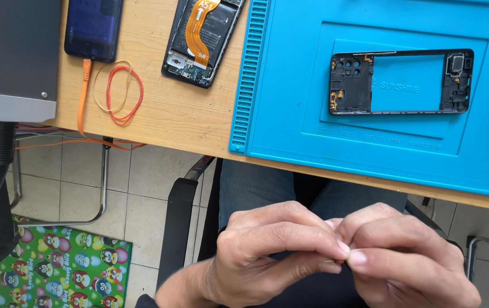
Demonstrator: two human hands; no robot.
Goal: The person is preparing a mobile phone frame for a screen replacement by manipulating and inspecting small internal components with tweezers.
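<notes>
Below the table edge, over my lap, my left hand (267, 251) and my right hand (407, 256) meet fingertip to fingertip. Both pinch something tiny between thumb and forefinger; it is too small to identify. On the blue work mat (290, 114) above lies a black phone middle frame (401, 81). An opened phone (203, 40) with an orange flex cable and exposed battery rests on the wooden table (164, 114) left of the mat.
A dark blue phone (93, 28) with an orange cable (83, 97) plugged in lies at the table's top left, beside rubber bands (121, 91). A grey box (13, 57) sits at far left. A chair armrest (176, 228) and colourful patterned sheet (50, 268) show below.
</notes>
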